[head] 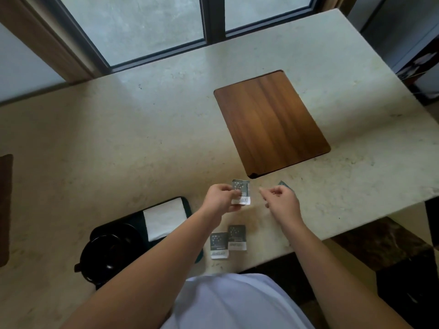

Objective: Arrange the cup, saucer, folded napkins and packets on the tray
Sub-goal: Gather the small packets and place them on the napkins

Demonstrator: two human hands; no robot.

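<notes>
My left hand (219,198) pinches a grey-and-white packet (242,192) above the counter. My right hand (281,200) hovers just to its right with fingers curled; a second packet's corner (283,184) pokes out behind it, and I cannot tell whether the hand grips it. Two more packets (219,244) (237,237) lie flat side by side near the front edge. At the lower left a black tray (187,205) carries a folded white napkin (164,219) and a black cup on a saucer (107,252). My left forearm hides part of the tray.
A wooden board (270,122) lies on the pale stone counter (118,138) beyond my hands. Another dark wooden piece (4,210) shows at the left border. A window runs along the counter's far side. The counter's edge falls away at the right.
</notes>
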